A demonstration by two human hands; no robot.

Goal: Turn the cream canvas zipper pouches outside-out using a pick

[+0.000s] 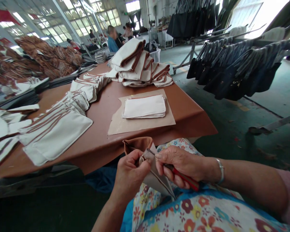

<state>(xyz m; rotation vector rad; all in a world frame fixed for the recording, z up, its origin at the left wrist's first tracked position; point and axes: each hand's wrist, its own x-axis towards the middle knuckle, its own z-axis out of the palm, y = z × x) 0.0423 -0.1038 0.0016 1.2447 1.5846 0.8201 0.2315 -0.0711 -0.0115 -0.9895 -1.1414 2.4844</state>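
Above my lap, my left hand [131, 170] pinches the edge of a sewn pouch piece [156, 175], pale cloth outside with a brown lining [142, 141] showing at its open top. My right hand [181, 162] is wrapped around a red-handled pointed tool [187, 178]. Its thin dark metal tip [150, 151] meets the cloth edge beside my left fingertips; the exact contact is hidden. The lower part of the piece hangs down onto my floral apron [190, 207].
On the brown-covered table [101, 119], a small stack of white pieces [145, 106] lies on cardboard [118, 124]. Behind it rises a pile of pouches [135, 66]; a fanned row [60, 135] lies left. Racks of dark hanging pieces [232, 71] stand right. A person [112, 40] is farther back.
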